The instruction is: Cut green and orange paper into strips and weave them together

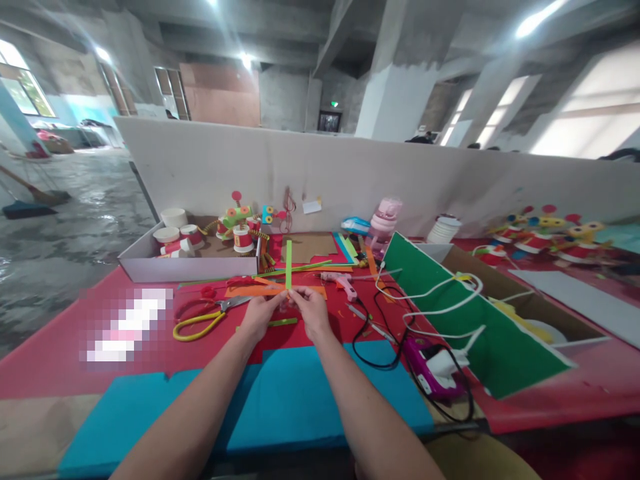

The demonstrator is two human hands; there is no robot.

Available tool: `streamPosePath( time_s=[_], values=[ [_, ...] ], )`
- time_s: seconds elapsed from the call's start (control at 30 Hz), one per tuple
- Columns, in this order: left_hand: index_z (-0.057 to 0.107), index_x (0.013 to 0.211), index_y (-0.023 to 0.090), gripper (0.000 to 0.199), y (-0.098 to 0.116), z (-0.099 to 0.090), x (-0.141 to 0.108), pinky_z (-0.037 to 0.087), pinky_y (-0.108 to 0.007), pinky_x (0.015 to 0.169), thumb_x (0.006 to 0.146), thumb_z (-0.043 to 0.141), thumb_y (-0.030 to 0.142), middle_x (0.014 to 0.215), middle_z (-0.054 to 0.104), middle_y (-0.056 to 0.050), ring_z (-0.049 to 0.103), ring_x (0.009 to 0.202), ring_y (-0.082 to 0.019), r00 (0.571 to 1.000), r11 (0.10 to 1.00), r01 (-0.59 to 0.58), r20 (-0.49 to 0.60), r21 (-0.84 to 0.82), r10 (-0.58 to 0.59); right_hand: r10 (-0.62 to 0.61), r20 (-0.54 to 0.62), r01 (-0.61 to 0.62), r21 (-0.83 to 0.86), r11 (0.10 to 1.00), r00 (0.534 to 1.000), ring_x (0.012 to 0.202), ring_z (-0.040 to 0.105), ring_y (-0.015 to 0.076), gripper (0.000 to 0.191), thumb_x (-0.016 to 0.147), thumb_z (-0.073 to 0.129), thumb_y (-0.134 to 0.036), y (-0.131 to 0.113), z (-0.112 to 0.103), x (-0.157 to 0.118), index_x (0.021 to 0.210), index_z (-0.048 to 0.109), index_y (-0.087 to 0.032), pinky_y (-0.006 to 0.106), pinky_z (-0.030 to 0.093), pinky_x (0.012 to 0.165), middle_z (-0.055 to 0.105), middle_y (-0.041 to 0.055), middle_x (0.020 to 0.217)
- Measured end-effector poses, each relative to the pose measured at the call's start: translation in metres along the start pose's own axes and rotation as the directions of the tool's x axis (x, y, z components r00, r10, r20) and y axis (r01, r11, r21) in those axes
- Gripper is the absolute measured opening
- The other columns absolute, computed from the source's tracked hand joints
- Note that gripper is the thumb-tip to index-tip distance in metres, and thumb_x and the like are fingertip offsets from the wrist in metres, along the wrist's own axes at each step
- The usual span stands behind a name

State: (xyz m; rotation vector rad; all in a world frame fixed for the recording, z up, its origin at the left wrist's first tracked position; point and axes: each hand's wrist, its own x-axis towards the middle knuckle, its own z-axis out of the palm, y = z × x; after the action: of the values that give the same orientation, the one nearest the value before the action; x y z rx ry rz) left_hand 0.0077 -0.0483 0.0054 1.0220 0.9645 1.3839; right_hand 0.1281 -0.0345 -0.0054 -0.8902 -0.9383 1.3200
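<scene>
Both of my hands meet over the red table covering. A light-green paper strip (289, 265) stands upright between them, its lower end pinched in the fingertips. My left hand (263, 315) is closed at the strip's base, and my right hand (311, 311) is closed on it from the other side. Beneath the hands lies another green strip (283, 323). An orange paper strip (240, 291) lies flat just behind the fingers. Left of my left hand are yellow-handled scissors (199, 326). A pink glue gun (345, 285) rests to the right of my right hand.
A white box (190, 270) holding paper cups and finished cup figures stands at back left. On the right are a green-sided box (465, 327), a purple power strip (433, 373) and looping cables. Blue sheets (295, 393) cover the front edge. A pink bottle (386, 220) stands behind.
</scene>
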Motion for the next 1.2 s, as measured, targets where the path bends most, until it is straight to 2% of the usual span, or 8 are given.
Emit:
streamPosePath(
  time_s=[0.1, 0.2, 0.3, 0.5, 0.77, 1.0, 1.1, 1.2],
  values=[
    [0.067, 0.068, 0.014, 0.028, -0.003, -0.003, 0.002, 0.044, -0.024, 0.057, 0.060, 0.079, 0.037, 0.065, 0.066, -0.003, 0.057, 0.058, -0.013, 0.996, 0.999, -0.035, -0.085, 0.022, 0.037, 0.055, 0.059, -0.059, 0.068, 0.996, 0.997, 0.056, 0.057, 0.0101, 0.023, 0.061, 0.077, -0.035, 0.000, 0.001, -0.001, 0.073, 0.069, -0.017, 0.024, 0.049, 0.063, 0.065, -0.0015, 0.061],
    [0.068, 0.070, 0.014, 0.027, -0.005, -0.005, 0.004, 0.044, -0.025, 0.058, 0.061, 0.079, 0.037, 0.068, 0.068, -0.003, 0.058, 0.060, -0.014, 0.993, 0.996, -0.068, -0.091, 0.066, 0.074, 0.073, 0.109, -0.083, 0.085, 0.993, 0.991, 0.055, 0.057, 0.0103, 0.025, 0.063, 0.076, -0.038, 0.001, 0.001, -0.002, 0.075, 0.070, -0.017, 0.025, 0.050, 0.065, 0.065, -0.0015, 0.061],
    [0.067, 0.069, 0.014, 0.025, -0.004, -0.005, 0.004, 0.042, -0.023, 0.055, 0.063, 0.078, 0.036, 0.064, 0.066, -0.003, 0.056, 0.056, -0.012, 0.995, 0.993, -0.087, -0.042, 0.081, 0.091, 0.053, 0.087, -0.057, 0.035, 0.998, 0.995, 0.055, 0.057, 0.0116, 0.027, 0.062, 0.077, -0.040, 0.003, 0.001, -0.001, 0.074, 0.072, -0.017, 0.026, 0.050, 0.063, 0.063, -0.0015, 0.058],
    [0.068, 0.063, 0.011, 0.028, 0.000, -0.002, 0.001, 0.041, -0.023, 0.054, 0.059, 0.079, 0.036, 0.059, 0.066, -0.006, 0.054, 0.053, -0.012, 1.000, 0.999, 0.017, -0.025, 0.044, -0.016, 0.063, 0.002, -0.063, 0.070, 0.996, 0.998, 0.053, 0.055, 0.0110, 0.029, 0.057, 0.079, -0.040, 0.008, 0.001, 0.001, 0.071, 0.071, -0.016, 0.026, 0.049, 0.062, 0.062, -0.0019, 0.055],
    [0.067, 0.063, 0.011, 0.028, -0.007, -0.005, 0.005, 0.039, -0.022, 0.052, 0.060, 0.079, 0.036, 0.058, 0.065, -0.004, 0.053, 0.052, -0.011, 0.999, 1.000, 0.010, -0.048, 0.025, -0.009, 0.014, 0.026, -0.014, -0.020, 1.000, 1.000, 0.054, 0.055, 0.0120, 0.026, 0.063, 0.073, -0.039, 0.007, 0.002, 0.001, 0.072, 0.069, -0.016, 0.026, 0.048, 0.061, 0.062, -0.0017, 0.056],
    [0.065, 0.062, 0.011, 0.033, -0.010, -0.009, 0.008, 0.036, -0.022, 0.049, 0.066, 0.074, 0.043, 0.054, 0.060, -0.003, 0.049, 0.048, -0.009, 1.000, 0.994, 0.017, 0.009, 0.109, -0.018, -0.080, 0.003, 0.079, -0.136, 0.987, 0.997, 0.058, 0.060, 0.0149, 0.023, 0.067, 0.070, -0.039, 0.002, 0.003, -0.002, 0.074, 0.067, -0.017, 0.027, 0.049, 0.060, 0.064, -0.0007, 0.060],
    [0.063, 0.060, 0.012, 0.034, -0.010, -0.010, 0.009, 0.034, -0.022, 0.047, 0.062, 0.076, 0.044, 0.053, 0.061, -0.003, 0.049, 0.047, -0.010, 0.999, 0.989, 0.023, -0.027, 0.148, -0.019, -0.050, 0.030, 0.053, -0.095, 0.994, 0.998, 0.057, 0.060, 0.0143, 0.022, 0.063, 0.072, -0.036, -0.001, 0.004, -0.004, 0.073, 0.064, -0.017, 0.027, 0.051, 0.061, 0.064, -0.0011, 0.060],
    [0.058, 0.058, 0.014, 0.035, -0.007, -0.009, 0.008, 0.035, -0.021, 0.047, 0.059, 0.078, 0.042, 0.051, 0.058, 0.000, 0.048, 0.047, -0.009, 0.997, 0.987, -0.027, -0.065, 0.157, 0.038, 0.018, 0.049, -0.013, -0.095, 0.995, 0.999, 0.055, 0.060, 0.0134, 0.024, 0.060, 0.075, -0.034, -0.002, 0.004, -0.004, 0.070, 0.062, -0.016, 0.026, 0.050, 0.059, 0.063, -0.0013, 0.058]
  ],
)
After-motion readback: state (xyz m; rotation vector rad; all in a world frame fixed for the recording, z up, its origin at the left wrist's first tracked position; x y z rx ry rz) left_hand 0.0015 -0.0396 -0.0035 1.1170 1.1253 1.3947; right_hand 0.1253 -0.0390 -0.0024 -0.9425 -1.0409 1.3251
